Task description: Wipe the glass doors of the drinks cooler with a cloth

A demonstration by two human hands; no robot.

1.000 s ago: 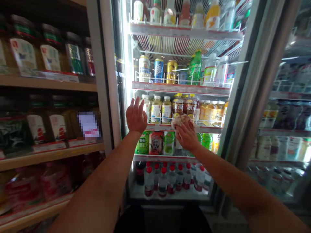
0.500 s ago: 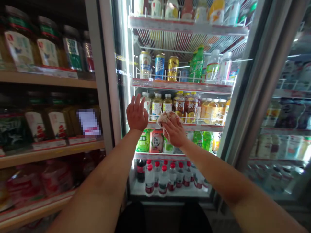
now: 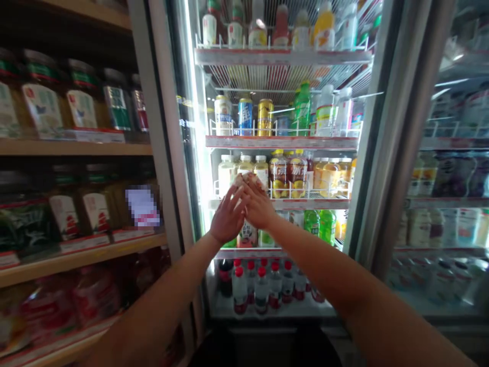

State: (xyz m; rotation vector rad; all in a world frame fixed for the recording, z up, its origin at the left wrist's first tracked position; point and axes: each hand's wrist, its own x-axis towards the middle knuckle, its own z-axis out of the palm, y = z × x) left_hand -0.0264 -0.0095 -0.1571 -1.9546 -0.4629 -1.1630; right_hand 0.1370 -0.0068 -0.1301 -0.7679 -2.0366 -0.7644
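Note:
My right hand [image 3: 259, 208] presses a light, patterned cloth [image 3: 250, 179] against what looks like the glass door [image 3: 263, 117] of a lit drinks cooler. The cloth bunches under its fingers, partly hidden by both hands. Right beside it is my left hand [image 3: 228, 215], fingers stretched and apart, with the tips at the cloth's lower left edge; whether they grip any of it I cannot tell. Behind the hands stand tea bottles [image 3: 227, 173] and, to the right, dark bottles with yellow caps [image 3: 288, 173].
Wooden shelves [image 3: 76, 149] with bottles and price tags flank the cooler on the left. A metal door frame [image 3: 401, 142] runs down its right side, with another cooler [image 3: 451, 204] beyond. Red-capped water bottles [image 3: 262, 290] fill the bottom shelf.
My right hand has moved left with the cloth. My left hand has come down and to the right, from apart to beside the right hand. The view has shifted slightly.

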